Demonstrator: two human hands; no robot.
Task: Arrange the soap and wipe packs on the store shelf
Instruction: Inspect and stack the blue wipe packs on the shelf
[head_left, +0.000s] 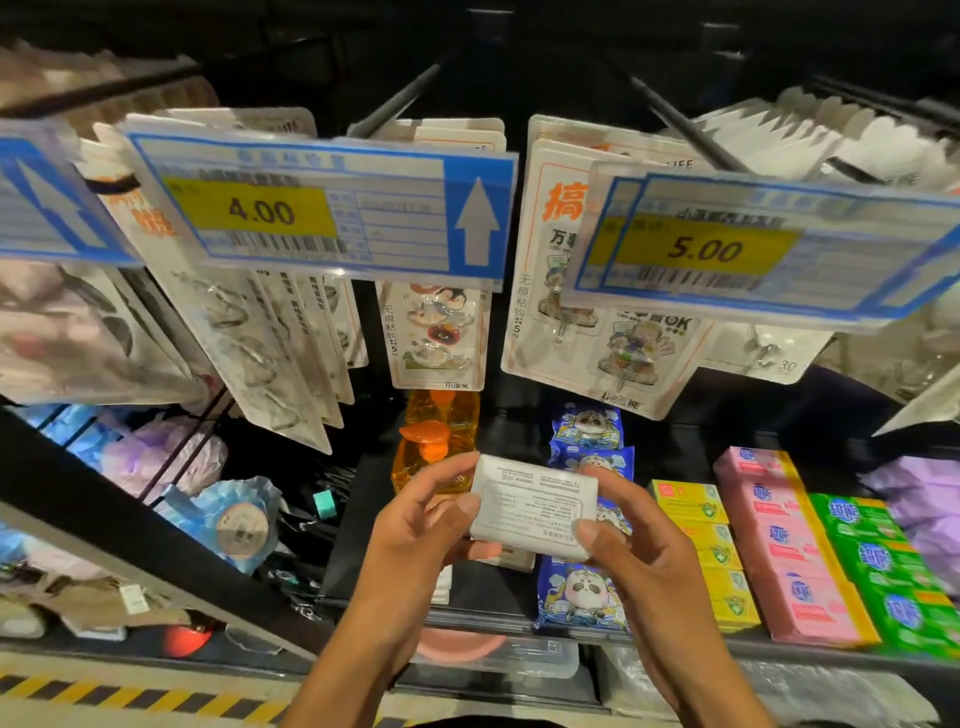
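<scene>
Left hand (415, 525) grips the left end of the white pack (535, 506): thumb on the printed face, fingers curled round the edge. Right hand (639, 561) grips the right end, thumb on the lower right corner and fingers behind. The pack is held in the air above the black shelf (374, 519), printed side toward the camera, text upside down.

Just behind the left hand is an orange pump bottle (436, 447), standing on the shelf. Under and behind the pack runs a row of blue panda wipe packs (576, 597), front to back. To the right, in adjacent rows: yellow soap boxes (711, 551), pink soap boxes (789, 561), then green soap boxes (878, 556).

Above, hook packs (436, 338) hang on pegs. Two price tags sit in front of them: 4.00 tag (317, 208) on the left, 5.00 tag (727, 249) on the right.
</scene>
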